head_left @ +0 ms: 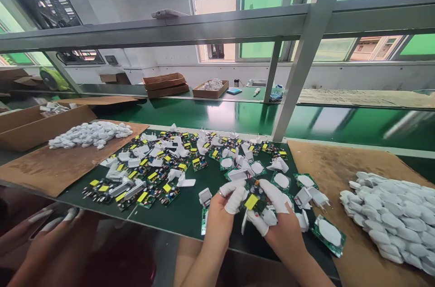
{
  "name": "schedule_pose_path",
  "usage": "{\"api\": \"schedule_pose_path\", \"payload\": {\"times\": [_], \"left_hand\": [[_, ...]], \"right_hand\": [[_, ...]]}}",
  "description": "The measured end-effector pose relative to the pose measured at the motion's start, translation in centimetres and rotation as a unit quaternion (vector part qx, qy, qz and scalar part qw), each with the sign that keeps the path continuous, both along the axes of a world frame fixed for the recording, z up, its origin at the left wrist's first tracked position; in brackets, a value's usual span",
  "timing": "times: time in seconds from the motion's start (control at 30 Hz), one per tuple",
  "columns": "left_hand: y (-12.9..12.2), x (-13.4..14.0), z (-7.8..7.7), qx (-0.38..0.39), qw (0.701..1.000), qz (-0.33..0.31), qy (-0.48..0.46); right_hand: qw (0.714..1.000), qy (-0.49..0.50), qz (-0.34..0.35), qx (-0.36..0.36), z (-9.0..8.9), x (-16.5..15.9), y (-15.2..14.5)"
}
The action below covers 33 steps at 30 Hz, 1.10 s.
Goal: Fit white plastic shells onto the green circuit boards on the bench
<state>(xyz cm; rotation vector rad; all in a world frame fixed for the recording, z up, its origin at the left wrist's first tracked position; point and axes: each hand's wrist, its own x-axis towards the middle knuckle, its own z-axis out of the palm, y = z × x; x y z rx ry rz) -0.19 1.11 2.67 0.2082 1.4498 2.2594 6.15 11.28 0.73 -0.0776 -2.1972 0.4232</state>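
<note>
A green mat (190,208) fills the bench. At three o'clock lies a heap of white shells (390,214); at ten o'clock, scattered circuit boards (149,174). At six o'clock the left hand (222,214) and right hand (278,223) together pinch a yellow-topped board (252,201), fingers closed on it.

**Counts of parts and hands at the workbench**

Two hands of the wearer show, the left hand (222,214) and right hand (282,228), each with white finger cots, sharing one circuit board (253,201). A co-worker's hand (50,232) shows at lower left; a second is unclear. Two heaps of white plastic covers, one left heap (90,134) and one right heap (394,214), are too many to count. Dozens of loose circuit boards (149,178) cover the mat. Three shallow cardboard trays (165,84) stand behind, two of them stacked.
</note>
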Motion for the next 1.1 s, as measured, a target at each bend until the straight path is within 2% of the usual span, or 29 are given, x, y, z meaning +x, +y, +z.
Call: {"api": "schedule_pose_path", "payload": {"times": [0.1, 0.23, 0.37, 0.47, 0.57, 0.63, 0.7, 0.8, 0.87, 0.93, 1.03, 1.1], "left_hand": [[-0.2, -0.6, 0.1, -0.027, 0.999, 0.002, 0.031], [0.1, -0.2, -0.4, -0.069, 0.995, 0.003, 0.079], [0.7, 0.8, -0.8, -0.132, 0.983, 0.05, 0.115], [0.8, 1.2, -0.6, -0.201, 0.96, 0.059, 0.186], [0.8, 1.0, -0.2, -0.22, 0.941, 0.034, 0.254], [0.6, 0.5, 0.1, -0.21, 0.939, 0.014, 0.27], [0.3, -0.3, 0.3, -0.198, 0.945, -0.007, 0.26], [-0.6, -1.2, 0.5, -0.18, 0.955, -0.075, 0.225], [-1.2, -1.4, 0.5, -0.177, 0.95, -0.111, 0.232], [-1.4, -0.9, 0.4, -0.2, 0.935, -0.09, 0.277], [-1.3, 0.0, -0.1, -0.235, 0.91, -0.018, 0.342], [-1.1, 0.1, -0.5, -0.226, 0.918, 0.0, 0.327]], "right_hand": [[0.998, 0.041, 0.007, 0.039, 0.0, 0.1, 0.4], [0.994, 0.045, -0.001, 0.098, -0.3, -0.2, 0.7], [0.993, 0.044, -0.01, 0.109, -0.2, -0.4, 0.6], [0.993, 0.04, -0.006, 0.108, 0.5, -0.5, 0.6], [0.993, 0.038, -0.001, 0.115, 1.0, -0.7, 0.8], [0.992, 0.04, 0.006, 0.119, 1.0, -0.9, 1.1], [0.991, 0.031, 0.023, 0.126, 1.0, -1.2, 1.5], [0.991, -0.017, 0.054, 0.121, 0.8, -1.4, 2.2], [0.991, -0.049, 0.063, 0.103, 0.7, -1.5, 2.5], [0.993, -0.061, 0.066, 0.082, 0.6, -1.7, 2.7], [0.993, -0.052, 0.074, 0.074, 0.5, -2.1, 2.6], [0.991, -0.048, 0.084, 0.088, 0.7, -2.2, 2.5]]}}
